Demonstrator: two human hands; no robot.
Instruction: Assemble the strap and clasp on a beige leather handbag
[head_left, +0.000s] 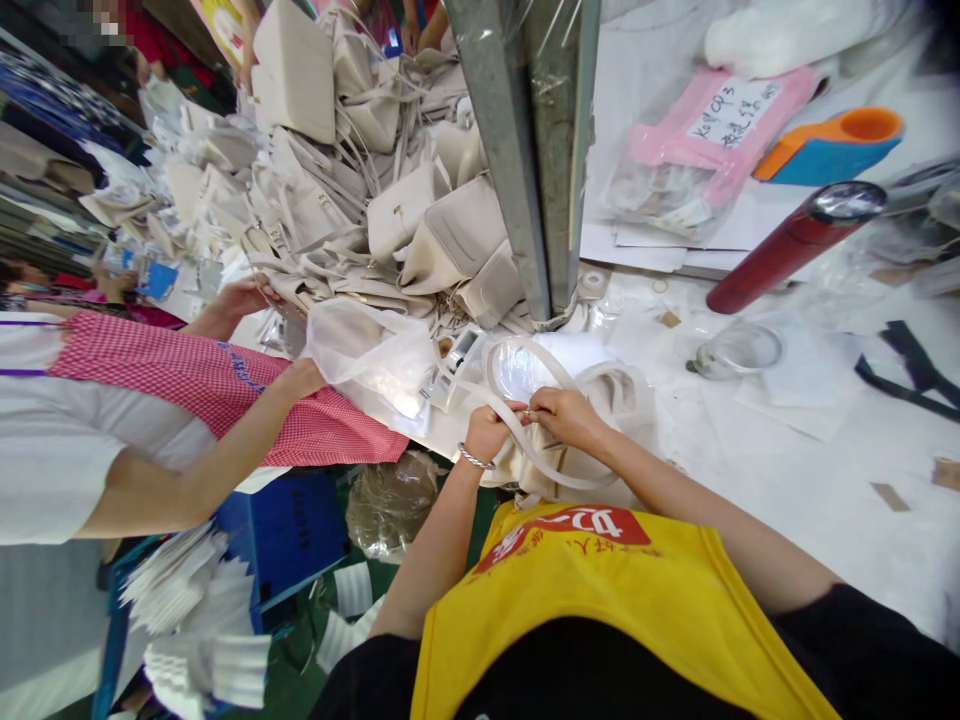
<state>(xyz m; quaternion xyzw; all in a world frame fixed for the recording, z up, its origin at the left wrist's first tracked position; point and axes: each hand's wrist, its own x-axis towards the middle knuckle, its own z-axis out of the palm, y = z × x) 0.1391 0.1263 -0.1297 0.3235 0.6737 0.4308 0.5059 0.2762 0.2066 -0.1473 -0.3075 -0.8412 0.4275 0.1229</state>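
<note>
My left hand, with a silver bracelet on its wrist, is closed around the cream strap of a cream handbag lying at the table's near edge. Beside it my right hand pinches the same strap, fingers curled, close to a small metal fitting. The strap loops up over the bag and a clear plastic bag behind it. A yellow apron covers my front below the hands.
A co-worker in a red checked apron at the left reaches into a white plastic bag. A heap of cream handbags fills the back. A metal post, red bottle, tape roll and pink packet stand on the white table.
</note>
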